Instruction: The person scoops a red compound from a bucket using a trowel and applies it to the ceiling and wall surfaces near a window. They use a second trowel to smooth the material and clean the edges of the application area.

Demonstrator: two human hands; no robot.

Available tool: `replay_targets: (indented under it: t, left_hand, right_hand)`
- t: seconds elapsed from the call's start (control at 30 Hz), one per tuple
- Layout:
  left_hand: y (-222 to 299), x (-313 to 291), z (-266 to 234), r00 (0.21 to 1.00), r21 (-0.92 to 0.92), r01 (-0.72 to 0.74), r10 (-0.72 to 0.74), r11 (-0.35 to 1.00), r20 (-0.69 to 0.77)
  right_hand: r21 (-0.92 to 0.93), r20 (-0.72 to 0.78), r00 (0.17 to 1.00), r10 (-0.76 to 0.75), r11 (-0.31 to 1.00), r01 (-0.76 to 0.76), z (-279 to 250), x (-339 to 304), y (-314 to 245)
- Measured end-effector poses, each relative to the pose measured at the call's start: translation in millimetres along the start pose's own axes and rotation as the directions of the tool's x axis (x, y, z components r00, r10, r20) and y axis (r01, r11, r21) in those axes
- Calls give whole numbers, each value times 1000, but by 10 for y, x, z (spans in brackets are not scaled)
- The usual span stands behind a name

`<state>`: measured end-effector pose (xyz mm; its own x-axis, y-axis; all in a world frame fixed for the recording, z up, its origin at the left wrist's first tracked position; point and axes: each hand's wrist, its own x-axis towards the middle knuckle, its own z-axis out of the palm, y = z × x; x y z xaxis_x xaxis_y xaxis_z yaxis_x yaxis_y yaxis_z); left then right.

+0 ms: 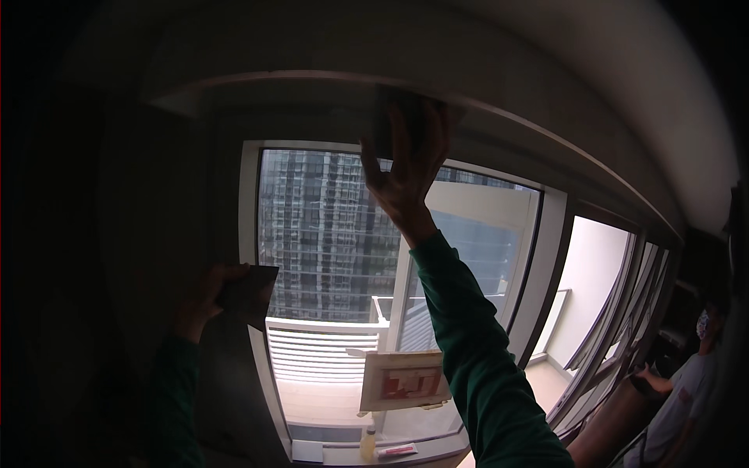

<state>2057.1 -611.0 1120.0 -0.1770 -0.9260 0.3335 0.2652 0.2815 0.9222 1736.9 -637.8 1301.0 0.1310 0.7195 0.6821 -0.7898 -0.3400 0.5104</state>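
Big stretch up above the glass

From the head view: right arm's nearly straight, green sleeve [468,335] reaching up past the window [328,234]. The right hand [409,160] is right up by the ledge [312,76], fingers spread over a dark pad [416,129] they're holding, thumb out to the side. Left arm's bent and lower, off in the shadows. That left hand [209,300] has a dark flat plate [259,292] beside the window frame [249,203], thumb along its top edge. It's pretty murky there, so I can't tell how the other fingers sit.
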Motion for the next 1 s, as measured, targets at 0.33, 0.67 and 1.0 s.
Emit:
replay_targets:
  t: [0.33,0.67,1.0]
  left_hand:
    - [51,-35,66,999,30,-26,27,999,-26]
    - [-37,34,-38,999,17,-1,1,1000,44]
    - [-32,9,-12,999,41,-20,18,999,46]
  right_hand:
    - [11,-86,990,-113,993,114,-58,101,152]
    - [-70,-129,986,-101,993,92,21,101,208]
    - [1,-22,991,-134,991,134,-29,128,9]
